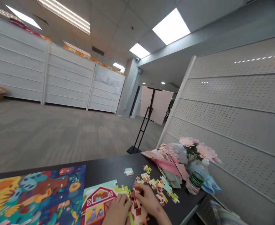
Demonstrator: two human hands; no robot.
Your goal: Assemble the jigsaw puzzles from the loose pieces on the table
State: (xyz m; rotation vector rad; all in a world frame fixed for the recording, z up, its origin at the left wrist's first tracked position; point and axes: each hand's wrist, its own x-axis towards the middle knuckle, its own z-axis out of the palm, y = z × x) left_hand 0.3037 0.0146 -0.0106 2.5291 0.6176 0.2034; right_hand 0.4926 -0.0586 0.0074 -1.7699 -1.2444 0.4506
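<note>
My left hand (118, 208) rests on the right edge of a partly assembled jigsaw puzzle (97, 200) with a red barn on it, its fingers slightly bent and pressing down. Beside it, my right hand (149, 200) has thumb and fingers closed on a brown jigsaw piece (133, 194) at the puzzle's edge; the fingers partly cover it. Brown-and-cream cow-patterned pieces (138, 215) lie below and between the hands. Several loose pieces (167, 185) are scattered to the right, and a single pale blue piece (128, 171) lies apart, farther back.
A colourful animal picture (39, 197) covers the left of the dark table (104, 170). At the right edge stand a plastic bottle (197, 178), pink flowers (204, 150) and crumpled cloths (170, 159). Beyond are an easel (149, 117) and a perforated panel (233, 103).
</note>
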